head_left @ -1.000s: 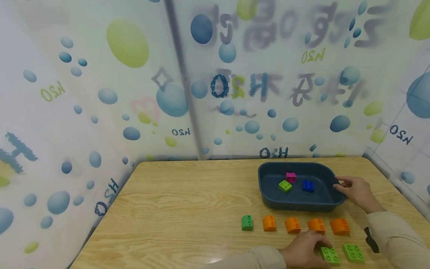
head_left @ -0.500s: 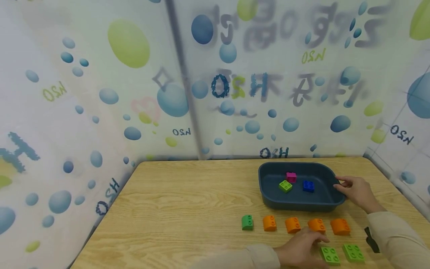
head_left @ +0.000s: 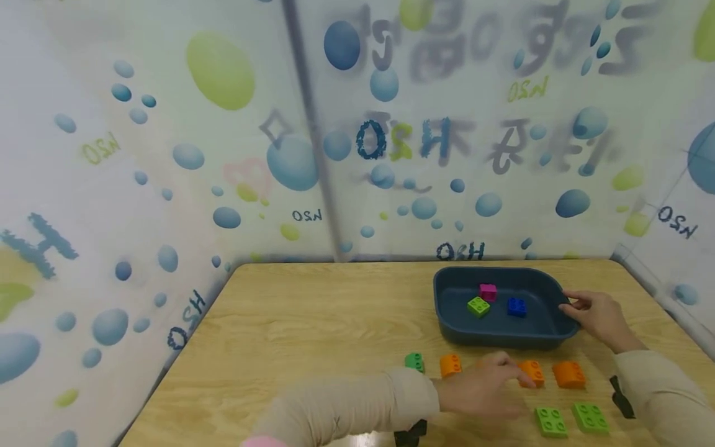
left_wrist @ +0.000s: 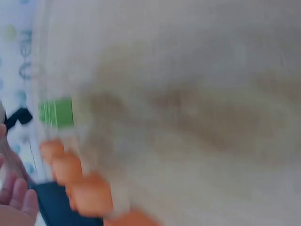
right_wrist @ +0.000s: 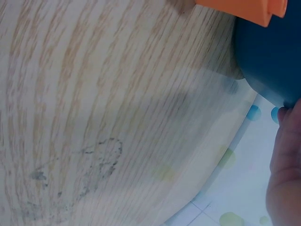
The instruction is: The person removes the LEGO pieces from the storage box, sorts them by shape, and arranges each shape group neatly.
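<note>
My left hand (head_left: 483, 386) is over a row of curved building bricks, fingers extended and blurred, nothing seen between them; the left wrist view shows its fingers (left_wrist: 21, 195) apart. The row holds a green brick (head_left: 414, 361) and orange bricks (head_left: 570, 375), partly covered by this hand. Two lime green bricks (head_left: 551, 422) lie in front of it on the right. My right hand (head_left: 602, 316) grips the right rim of a dark blue tray (head_left: 503, 340). Inside the tray are a pink brick (head_left: 488, 292), a lime brick (head_left: 478, 307) and a blue brick (head_left: 516, 307).
A wooden table (head_left: 313, 323) carries everything, with its back edge against a wall printed with bubbles (head_left: 293, 162). A black strap end (head_left: 622, 397) hangs by the right sleeve, and a dark piece (head_left: 410, 433) shows under the left sleeve.
My left hand has left the nearer lime brick and moved up and left over the orange row, covering one orange brick. The right hand stays on the tray; the head view has shifted slightly.
</note>
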`<state>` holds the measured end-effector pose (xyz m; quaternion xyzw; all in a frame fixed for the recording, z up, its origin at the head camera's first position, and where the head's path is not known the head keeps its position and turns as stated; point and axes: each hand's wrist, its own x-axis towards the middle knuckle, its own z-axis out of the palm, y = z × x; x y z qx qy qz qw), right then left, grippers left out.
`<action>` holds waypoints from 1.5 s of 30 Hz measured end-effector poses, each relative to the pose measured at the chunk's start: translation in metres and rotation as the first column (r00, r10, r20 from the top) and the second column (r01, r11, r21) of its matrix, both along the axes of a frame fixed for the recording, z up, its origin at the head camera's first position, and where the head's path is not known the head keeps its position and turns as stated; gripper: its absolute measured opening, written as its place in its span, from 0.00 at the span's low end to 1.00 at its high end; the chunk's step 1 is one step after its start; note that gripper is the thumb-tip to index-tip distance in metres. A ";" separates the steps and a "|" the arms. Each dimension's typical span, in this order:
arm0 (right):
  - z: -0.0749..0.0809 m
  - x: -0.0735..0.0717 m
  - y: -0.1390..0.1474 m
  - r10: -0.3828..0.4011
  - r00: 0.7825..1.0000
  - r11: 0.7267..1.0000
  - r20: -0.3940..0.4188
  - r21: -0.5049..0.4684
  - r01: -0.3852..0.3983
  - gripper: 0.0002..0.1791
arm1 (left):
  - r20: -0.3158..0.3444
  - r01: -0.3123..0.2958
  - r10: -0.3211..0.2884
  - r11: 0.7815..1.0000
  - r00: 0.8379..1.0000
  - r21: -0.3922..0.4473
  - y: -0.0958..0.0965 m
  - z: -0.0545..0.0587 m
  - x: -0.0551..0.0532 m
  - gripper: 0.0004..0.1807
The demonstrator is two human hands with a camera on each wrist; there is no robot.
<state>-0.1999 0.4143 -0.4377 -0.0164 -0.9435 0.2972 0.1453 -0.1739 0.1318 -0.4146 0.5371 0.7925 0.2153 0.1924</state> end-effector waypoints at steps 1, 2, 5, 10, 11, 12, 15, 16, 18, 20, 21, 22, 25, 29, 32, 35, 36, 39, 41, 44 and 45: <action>0.000 0.000 0.001 -0.004 1.000 1.000 -0.007 0.008 0.004 0.22 | -0.028 -0.005 0.006 1.000 1.000 0.016 0.000 0.004 -0.005 0.19; 0.000 0.000 0.002 -0.006 1.000 1.000 -0.012 0.012 0.006 0.22 | -0.057 -0.007 0.009 0.999 0.998 0.040 -0.001 0.007 -0.011 0.19; 0.001 0.000 0.004 -0.005 1.000 1.000 -0.018 0.013 0.005 0.22 | -0.159 -0.014 0.029 0.995 0.987 0.094 -0.002 0.013 -0.028 0.18; 0.002 0.000 0.005 -0.008 1.000 1.000 -0.002 0.002 0.008 0.22 | -0.245 -0.063 0.093 0.990 0.965 0.125 0.001 0.017 -0.056 0.17; 0.002 0.000 0.005 -0.010 1.000 1.000 0.001 -0.004 0.010 0.23 | -0.254 -0.079 0.110 0.988 0.961 0.130 0.003 0.018 -0.062 0.17; 0.003 0.000 0.006 -0.006 1.000 1.000 0.007 -0.012 0.006 0.23 | -0.255 -0.098 0.130 0.986 0.958 0.134 0.005 0.017 -0.068 0.17; 0.002 0.000 0.007 -0.004 1.000 1.000 0.018 -0.030 0.005 0.23 | -0.249 -0.168 0.197 0.977 0.948 0.135 0.012 0.015 -0.084 0.18; 0.002 0.000 0.007 -0.006 1.000 1.000 0.016 -0.030 0.006 0.23 | -0.248 -0.195 0.222 0.972 0.943 0.129 0.015 0.014 -0.089 0.18; 0.003 0.000 0.007 -0.004 1.000 0.999 0.014 -0.032 0.005 0.23 | -0.242 -0.255 0.275 0.960 0.930 0.113 0.020 0.012 -0.098 0.19; 0.003 -0.001 0.006 -0.010 1.000 1.000 0.003 -0.029 0.010 0.23 | -0.227 -0.313 0.326 0.945 0.918 0.091 0.026 0.010 -0.104 0.20; 0.003 -0.001 0.006 -0.013 1.000 0.999 0.001 -0.031 0.013 0.23 | -0.216 -0.342 0.351 0.936 0.911 0.079 0.028 0.009 -0.106 0.20; 0.003 -0.001 0.005 -0.012 1.000 0.999 0.001 -0.037 0.012 0.23 | -0.211 -0.368 0.374 0.927 0.903 0.071 0.031 0.007 -0.108 0.21; 0.003 -0.001 0.002 -0.013 1.000 0.999 0.001 -0.049 0.013 0.22 | -0.189 -0.419 0.421 0.906 0.887 0.052 0.037 0.001 -0.110 0.22; 0.001 0.000 0.000 -0.014 1.000 0.999 0.002 -0.042 0.014 0.22 | -0.172 -0.453 0.456 0.889 0.873 0.057 0.044 -0.011 -0.110 0.22; -0.001 0.001 0.002 -0.012 1.000 0.999 0.000 -0.033 0.012 0.23 | -0.175 -0.459 0.466 0.885 0.868 0.078 0.047 -0.016 -0.109 0.21; -0.002 0.003 0.004 -0.010 1.000 0.999 -0.006 -0.031 0.010 0.23 | -0.195 -0.474 0.483 0.875 0.853 0.098 0.049 -0.017 -0.110 0.20; -0.002 0.003 0.004 -0.010 1.000 1.000 -0.012 -0.027 0.009 0.23 | -0.204 -0.482 0.491 0.871 0.847 0.097 0.050 -0.017 -0.110 0.20; -0.003 0.003 0.004 -0.014 1.000 1.000 -0.018 -0.026 0.013 0.22 | -0.203 -0.520 0.520 0.852 0.829 0.061 0.052 -0.018 -0.112 0.21; -0.003 0.002 0.004 -0.015 1.000 1.000 -0.023 -0.023 0.015 0.22 | -0.205 -0.536 0.530 0.844 0.823 0.030 0.052 -0.019 -0.113 0.22; -0.004 0.000 0.002 -0.016 0.999 1.000 -0.029 -0.015 0.016 0.21 | -0.192 -0.553 0.544 0.833 0.817 0.006 0.053 -0.020 -0.116 0.21; -0.003 0.000 0.002 -0.016 0.999 1.000 -0.034 -0.008 0.016 0.21 | -0.188 -0.557 0.549 0.830 0.814 0.009 0.053 -0.020 -0.117 0.21</action>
